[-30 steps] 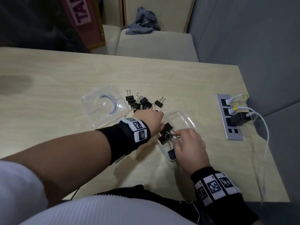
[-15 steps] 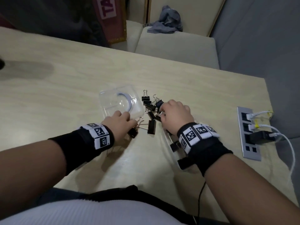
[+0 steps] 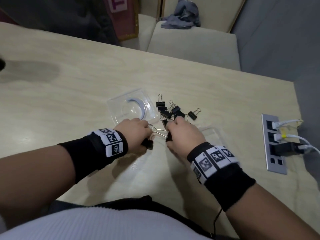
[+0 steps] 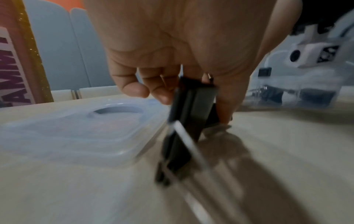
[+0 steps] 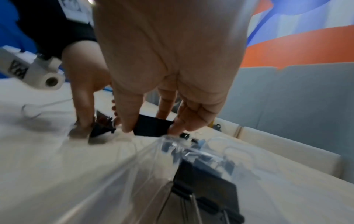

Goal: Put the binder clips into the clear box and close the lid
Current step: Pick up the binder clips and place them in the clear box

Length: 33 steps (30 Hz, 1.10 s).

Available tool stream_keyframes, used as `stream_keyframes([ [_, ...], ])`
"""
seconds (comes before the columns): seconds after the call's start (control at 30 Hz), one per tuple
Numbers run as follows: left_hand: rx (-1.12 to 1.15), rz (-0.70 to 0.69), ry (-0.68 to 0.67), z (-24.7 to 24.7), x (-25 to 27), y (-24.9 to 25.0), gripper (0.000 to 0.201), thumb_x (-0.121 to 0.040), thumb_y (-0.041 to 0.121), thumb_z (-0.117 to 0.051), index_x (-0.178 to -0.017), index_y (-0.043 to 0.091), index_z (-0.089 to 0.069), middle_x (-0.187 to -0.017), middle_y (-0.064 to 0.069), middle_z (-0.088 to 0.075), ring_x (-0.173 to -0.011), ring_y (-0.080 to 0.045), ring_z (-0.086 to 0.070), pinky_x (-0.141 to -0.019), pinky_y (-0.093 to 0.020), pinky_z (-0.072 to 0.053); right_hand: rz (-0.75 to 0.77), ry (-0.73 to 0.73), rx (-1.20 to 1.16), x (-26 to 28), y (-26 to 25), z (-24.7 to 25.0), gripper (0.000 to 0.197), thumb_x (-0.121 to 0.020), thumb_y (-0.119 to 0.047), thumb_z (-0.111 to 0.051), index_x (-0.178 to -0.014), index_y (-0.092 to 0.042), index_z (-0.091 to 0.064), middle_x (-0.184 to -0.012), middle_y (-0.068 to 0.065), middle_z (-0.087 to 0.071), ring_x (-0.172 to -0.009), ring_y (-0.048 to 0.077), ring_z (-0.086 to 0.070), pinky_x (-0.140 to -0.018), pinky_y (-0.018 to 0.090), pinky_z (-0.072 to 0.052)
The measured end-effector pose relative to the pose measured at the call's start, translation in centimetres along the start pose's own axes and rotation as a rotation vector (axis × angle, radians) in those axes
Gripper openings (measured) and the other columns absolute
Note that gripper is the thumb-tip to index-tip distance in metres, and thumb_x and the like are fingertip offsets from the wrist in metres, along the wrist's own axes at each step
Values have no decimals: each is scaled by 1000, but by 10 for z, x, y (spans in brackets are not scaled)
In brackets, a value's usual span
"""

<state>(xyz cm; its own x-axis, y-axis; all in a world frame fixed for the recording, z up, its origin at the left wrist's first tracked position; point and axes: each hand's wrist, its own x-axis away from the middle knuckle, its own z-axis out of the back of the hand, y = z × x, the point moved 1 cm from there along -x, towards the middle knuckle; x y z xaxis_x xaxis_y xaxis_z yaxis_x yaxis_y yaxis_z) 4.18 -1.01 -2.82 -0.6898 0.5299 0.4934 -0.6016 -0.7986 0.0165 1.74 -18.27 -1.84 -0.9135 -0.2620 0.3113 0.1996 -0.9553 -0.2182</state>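
Observation:
Several black binder clips [image 3: 173,110] lie in a loose pile on the table, right of the clear lid [image 3: 133,108], which lies flat. My left hand [image 3: 144,135] grips one binder clip [image 4: 191,106] just above the table beside the lid [image 4: 76,128]. My right hand [image 3: 170,130] pinches another clip [image 5: 152,128] between thumb and fingers. The clear box [image 3: 213,134] stands open under my right wrist, mostly hidden in the head view. In the right wrist view the box [image 5: 145,159] holds several clips [image 5: 206,189].
A grey power strip [image 3: 275,144] with plugged white cables is set into the table at the right. The table's right edge [image 3: 301,127] lies just past it. A beige bench [image 3: 192,44] with crumpled grey cloth stands behind the far edge.
Both hands have left the box, where they were placing clips one second ago, and moved up-left toward the pile. Each now holds a fresh clip.

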Motion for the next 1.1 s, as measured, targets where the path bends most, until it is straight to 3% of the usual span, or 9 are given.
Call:
stream_keyframes([
  [0.13, 140, 47, -34, 15, -2, 3, 41, -67, 58, -62, -92, 26, -57, -95, 5, -59, -88, -20, -59, -70, -34, -51, -142, 150, -298, 37, 28, 21, 36, -80, -33, -69, -113, -26, -56, -118, -2, -48, -105, 17, -52, -91, 32, -46],
  [0.23, 216, 44, -9, 29, -3, 4, 34, -72, 52, -62, -92, 25, -61, -89, 6, -61, -84, -18, -59, -71, -34, -53, -303, 251, -440, 75, 55, 21, 32, -79, -36, -70, -107, -28, -57, -113, -5, -49, -101, 10, -53, -87, 24, -40],
  [0.3, 327, -14, 16, 37, -4, 6, 32, -72, 50, -67, -91, 25, -63, -86, 9, -56, -83, -16, -58, -73, -33, -51, -382, 293, -499, 98, 67, 13, 31, -79, -37, -71, -105, -27, -58, -109, -5, -51, -99, 8, -54, -86, 22, -37],
  [0.37, 382, -165, 73, 43, -7, 13, 32, -73, 47, -72, -95, 25, -62, -92, 9, -52, -88, -15, -56, -78, -34, -50, -424, 317, -550, 116, 72, 3, 29, -78, -34, -73, -102, -28, -58, -106, -6, -51, -96, 6, -54, -86, 21, -37],
  [0.5, 166, -377, 161, 52, -20, 43, 40, -80, 41, -68, -117, 30, -57, -111, -1, -53, -98, -22, -53, -82, -36, -47, -443, 322, -557, 139, 70, -19, 27, -75, -26, -77, -95, -27, -59, -101, -6, -50, -90, 4, -52, -85, 20, -39],
  [0.63, -193, -479, 225, 61, -35, 82, 36, -90, 24, -54, -123, 35, -45, -107, -4, -50, -94, -30, -54, -75, -40, -43, -453, 290, -543, 152, 63, -35, 26, -72, -26, -78, -92, -23, -62, -99, -3, -50, -89, 12, -55, -85, 27, -44],
  [0.7, -254, -463, 195, 57, -41, 93, 40, -90, 13, -50, -124, 33, -44, -108, -5, -49, -95, -31, -53, -76, -41, -41, -444, 264, -509, 153, 60, -41, 27, -71, -32, -77, -93, -22, -64, -98, -3, -50, -92, 16, -55, -84, 33, -47],
  [0.8, -259, -411, 123, 49, -45, 100, 41, -91, 14, -48, -127, 33, -48, -115, -7, -49, -102, -31, -50, -79, -40, -40, -466, 274, -478, 149, 56, -45, 28, -71, -37, -73, -91, -21, -62, -98, -2, -49, -93, 21, -55, -83, 41, -50],
  [1.1, -90, -337, 194, 33, -42, 87, 45, -88, 17, -49, -128, 36, -53, -131, 5, -49, -119, -23, -44, -94, -40, -38, -453, 272, -223, 136, 46, -57, 32, -77, -41, -67, -96, -15, -66, -106, 4, -55, -95, 27, -53, -82, 38, -43],
])
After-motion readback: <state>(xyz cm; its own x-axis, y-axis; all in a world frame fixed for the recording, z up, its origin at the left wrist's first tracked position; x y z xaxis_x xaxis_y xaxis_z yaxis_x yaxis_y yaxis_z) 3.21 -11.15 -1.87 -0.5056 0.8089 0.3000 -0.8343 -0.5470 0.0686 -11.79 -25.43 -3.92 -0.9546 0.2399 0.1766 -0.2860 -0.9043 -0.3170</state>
